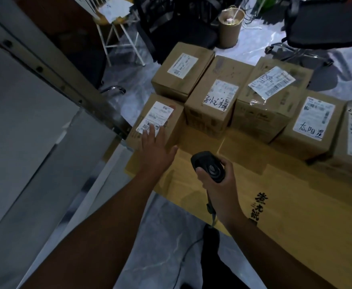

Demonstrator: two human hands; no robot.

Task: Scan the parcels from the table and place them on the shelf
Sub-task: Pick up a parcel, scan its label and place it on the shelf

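Several brown cardboard parcels with white labels stand on the cardboard-covered table (285,205). The nearest left parcel (171,126) sits at the table's left corner. My left hand (156,147) rests flat on its near top edge, fingers straight over the label's barcode. My right hand (216,180) grips a black handheld scanner (209,165), its head pointing toward that parcel; its cable hangs down below the table edge. Other parcels stand behind and to the right: one at back left (183,67), one with handwriting (216,99), one with a crumpled label (273,94), another far right (312,124).
A grey metal shelf frame (45,65) with a white board runs diagonally at the left. Behind the table are a white-legged stool (116,28), black office chairs (325,24) and a brown cylindrical bin (230,28). The floor is marbled grey.
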